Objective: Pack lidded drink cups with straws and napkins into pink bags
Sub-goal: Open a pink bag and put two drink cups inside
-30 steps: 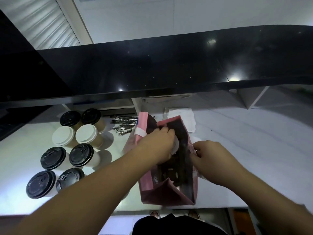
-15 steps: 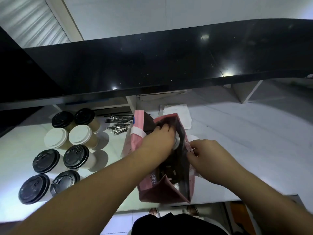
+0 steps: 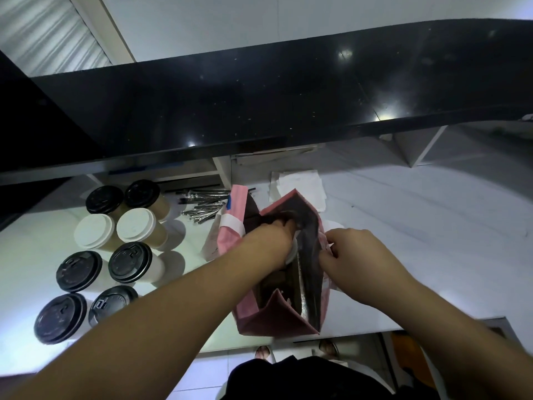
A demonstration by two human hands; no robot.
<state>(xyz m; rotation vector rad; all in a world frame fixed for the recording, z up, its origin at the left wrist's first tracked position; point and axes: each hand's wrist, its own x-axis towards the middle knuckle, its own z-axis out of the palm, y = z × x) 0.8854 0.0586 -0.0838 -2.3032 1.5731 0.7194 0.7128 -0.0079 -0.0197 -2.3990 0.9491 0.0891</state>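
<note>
Black-lidded cups (image 3: 130,266) – six, white-lidded (image 3: 135,224) – two, pink bag (image 3: 277,319)

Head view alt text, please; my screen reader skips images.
A left hand lowers a white-lidded cup into an open pink bag while the right hand holds its rim. Eight lidded cups, wrapped straws and napkins wait nearby.

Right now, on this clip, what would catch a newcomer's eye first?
Most striking is the open pink bag standing at the counter's near edge, the left hand lowering a white-lidded cup into it while the right hand pinches its right rim. To its left stand eight lidded cups, six black-lidded and two white-lidded, with wrapped straws and white napkins behind.
</note>
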